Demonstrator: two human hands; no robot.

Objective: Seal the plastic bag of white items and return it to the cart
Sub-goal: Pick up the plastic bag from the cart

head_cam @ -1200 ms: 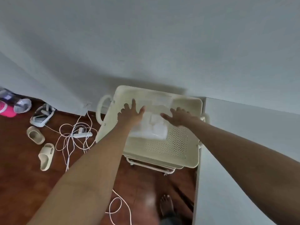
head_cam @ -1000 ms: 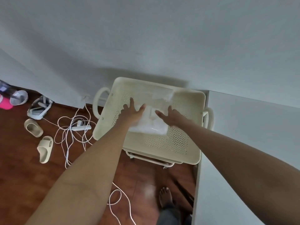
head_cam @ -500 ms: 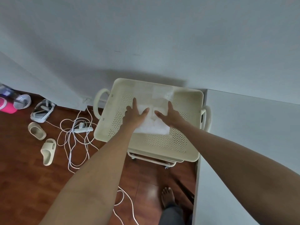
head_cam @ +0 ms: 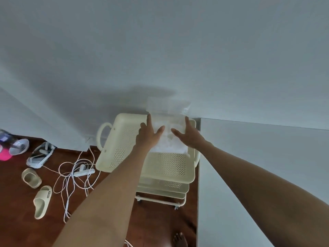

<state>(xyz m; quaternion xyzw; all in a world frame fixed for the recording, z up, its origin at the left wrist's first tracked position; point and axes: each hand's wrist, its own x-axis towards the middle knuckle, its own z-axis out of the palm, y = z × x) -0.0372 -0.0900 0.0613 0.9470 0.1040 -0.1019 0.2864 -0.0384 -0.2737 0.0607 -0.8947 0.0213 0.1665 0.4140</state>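
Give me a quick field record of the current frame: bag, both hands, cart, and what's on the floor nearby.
bag: clear plastic bag with white contents, over the cart's top tray, clear upper end sticking up against the wall
left hand: left hand flat on the bag's left side, fingers spread
right hand: right hand flat on the bag's right side, fingers spread
cart: cream tiered cart with perforated trays, against the wall
floor: power strip with tangled white cables, beige slippers
seal: cannot tell
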